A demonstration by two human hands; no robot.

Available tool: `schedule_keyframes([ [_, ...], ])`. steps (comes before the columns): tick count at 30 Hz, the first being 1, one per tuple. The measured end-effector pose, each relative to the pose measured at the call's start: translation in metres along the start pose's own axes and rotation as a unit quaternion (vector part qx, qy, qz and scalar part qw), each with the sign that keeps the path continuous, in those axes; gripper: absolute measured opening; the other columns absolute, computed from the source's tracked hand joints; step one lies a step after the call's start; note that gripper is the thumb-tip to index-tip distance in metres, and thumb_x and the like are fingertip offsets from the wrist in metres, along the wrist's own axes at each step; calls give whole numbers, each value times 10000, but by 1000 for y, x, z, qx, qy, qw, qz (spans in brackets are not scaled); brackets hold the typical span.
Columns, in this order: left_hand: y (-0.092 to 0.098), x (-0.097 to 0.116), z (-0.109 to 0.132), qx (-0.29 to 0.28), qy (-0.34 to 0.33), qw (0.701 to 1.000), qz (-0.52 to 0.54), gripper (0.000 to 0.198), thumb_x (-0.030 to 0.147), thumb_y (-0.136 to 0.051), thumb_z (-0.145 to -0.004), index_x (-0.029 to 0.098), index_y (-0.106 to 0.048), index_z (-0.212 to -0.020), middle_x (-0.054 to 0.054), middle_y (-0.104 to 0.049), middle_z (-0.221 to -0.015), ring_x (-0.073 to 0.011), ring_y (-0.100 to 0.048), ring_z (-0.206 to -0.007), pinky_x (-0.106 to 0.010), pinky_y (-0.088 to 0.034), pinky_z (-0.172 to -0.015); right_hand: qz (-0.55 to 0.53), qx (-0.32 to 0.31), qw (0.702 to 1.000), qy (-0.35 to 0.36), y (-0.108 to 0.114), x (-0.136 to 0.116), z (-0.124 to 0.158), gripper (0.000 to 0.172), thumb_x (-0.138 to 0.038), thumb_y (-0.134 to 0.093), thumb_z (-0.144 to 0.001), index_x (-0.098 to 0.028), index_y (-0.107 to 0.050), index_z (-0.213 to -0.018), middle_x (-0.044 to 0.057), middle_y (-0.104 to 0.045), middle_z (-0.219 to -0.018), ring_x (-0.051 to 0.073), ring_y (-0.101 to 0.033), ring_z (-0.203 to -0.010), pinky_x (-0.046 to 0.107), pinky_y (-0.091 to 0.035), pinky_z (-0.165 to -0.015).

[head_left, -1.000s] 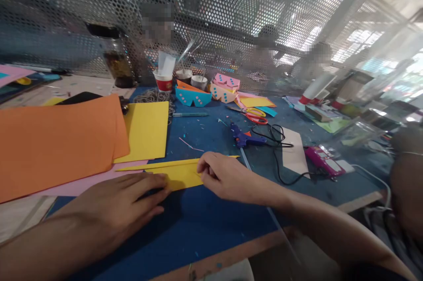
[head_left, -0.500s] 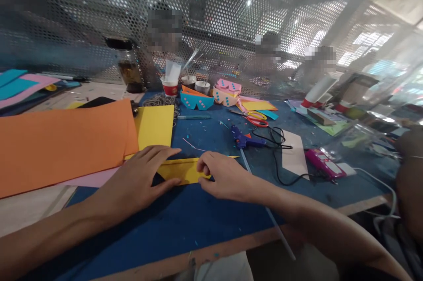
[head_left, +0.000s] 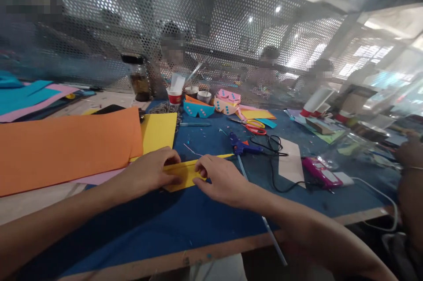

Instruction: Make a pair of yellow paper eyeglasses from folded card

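Observation:
A folded strip of yellow paper [head_left: 185, 175] lies low over the blue table mat, its thin pointed end reaching right past my right hand. My left hand [head_left: 153, 168] is closed round the strip's left end, thumb below and fingers above. With curled fingers, my right hand [head_left: 223, 179] pinches the strip near its middle; its fingertips partly cover the paper. Just beyond the pointed end rests a blue glue gun [head_left: 243, 145], with a long clear glue stick [head_left: 275, 241] trailing under my right forearm to the table edge.
Orange sheets [head_left: 66, 148] and a yellow sheet [head_left: 158, 131] lie left. Behind are paper glasses [head_left: 198, 109], red-handled scissors [head_left: 255, 129], a paper cup [head_left: 174, 96] and a jar [head_left: 139, 80]. A black cord [head_left: 274, 175] and a magenta device [head_left: 320, 173] lie right. Another person's arm [head_left: 410, 184] is at far right.
My left hand has gone from spread fingers to curled round the strip's left end. The strip has tilted slightly, its left end lower. The view has shifted slightly upward.

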State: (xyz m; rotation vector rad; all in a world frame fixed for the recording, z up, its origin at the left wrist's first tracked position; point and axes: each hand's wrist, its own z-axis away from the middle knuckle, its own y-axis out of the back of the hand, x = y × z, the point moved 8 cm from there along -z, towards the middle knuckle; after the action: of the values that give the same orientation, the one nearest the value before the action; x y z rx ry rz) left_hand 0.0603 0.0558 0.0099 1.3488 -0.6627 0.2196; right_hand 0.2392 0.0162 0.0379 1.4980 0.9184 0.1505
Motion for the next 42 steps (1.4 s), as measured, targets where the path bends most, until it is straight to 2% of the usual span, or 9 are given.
schedule_keyframes([
  [4, 5, -5, -1, -31, 21, 996, 85, 317, 490, -804, -686, 252, -705, -871, 0, -766, -804, -270, -714, -772, -325, -481, -670, -1, 82, 997, 11, 16, -3, 1, 76, -232, -705, -1014, -194, -643, -1034, 48, -735, -1000, 206, -679, -940, 329, -468, -859],
  [9, 20, -15, -1, -15, 16, 969, 245, 468, 545, -931, -644, 227, -716, -912, -32, -798, -894, -269, -744, -861, -326, -545, -730, -103, 157, 980, -58, 32, 14, 2, 235, -352, -760, -997, -212, -618, -871, -1, -699, -852, 153, -622, -766, 281, -442, -720],
  [14, 23, -18, 1, -17, 34, 938, 345, 521, 518, -997, -593, 225, -699, -905, -8, -769, -873, -210, -720, -781, -297, -547, -685, -247, 116, 948, -162, 16, 35, -4, 448, -573, -869, -863, -205, -632, -951, -5, -704, -854, 151, -619, -736, 266, -451, -648],
  [17, 19, -6, 7, -40, 34, 933, 355, 525, 568, -982, -610, 228, -685, -878, 10, -740, -837, -196, -697, -749, -285, -539, -650, -381, 44, 910, -158, -1, 28, -9, 535, -572, -886, -825, -183, -658, -1112, 50, -754, -1021, 147, -637, -729, 261, -488, -612],
  [19, 15, 4, 10, -59, 27, 935, 348, 527, 613, -957, -634, 231, -690, -881, 7, -737, -837, -204, -697, -757, -294, -550, -657, -441, 12, 888, -130, -5, 18, -11, 477, -541, -851, -854, -178, -697, -1123, 44, -758, -1006, 127, -612, -668, 260, -489, -601],
  [22, 10, 8, 10, -72, 9, 939, 335, 541, 654, -942, -645, 231, -716, -895, -6, -753, -863, -213, -704, -786, -292, -550, -678, -446, 32, 887, -115, 0, 15, -12, 353, -498, -818, -872, -178, -741, -997, 6, -725, -858, 108, -569, -593, 254, -467, -593],
  [29, 0, -8, 4, -91, -4, 936, 340, 589, 805, -757, -833, 244, -804, -1006, -55, -814, -999, -274, -762, -911, -345, -611, -810, -405, 99, 900, -129, 7, 40, -14, 334, -490, -815, -868, -171, -731, -921, 1, -709, -790, 117, -591, -571, 249, -456, -568],
  [36, 6, -9, 7, -56, 24, 952, 300, 474, 707, -832, -763, 245, -725, -751, 4, -748, -668, -231, -737, -662, -278, -531, -600, -420, 85, 895, -122, 1, 40, -17, 453, -596, -871, -813, -175, -734, -911, 33, -748, -861, 122, -611, -586, 260, -493, -589],
  [42, -1, -17, 4, -64, 20, 943, 327, 394, 636, -833, -822, 246, -785, -846, -3, -790, -744, -206, -749, -681, -249, -497, -585, -426, 96, 892, -119, 3, 40, -18, 432, -573, -879, -821, -177, -731, -910, 18, -740, -837, 112, -595, -564, 256, -486, -576],
])
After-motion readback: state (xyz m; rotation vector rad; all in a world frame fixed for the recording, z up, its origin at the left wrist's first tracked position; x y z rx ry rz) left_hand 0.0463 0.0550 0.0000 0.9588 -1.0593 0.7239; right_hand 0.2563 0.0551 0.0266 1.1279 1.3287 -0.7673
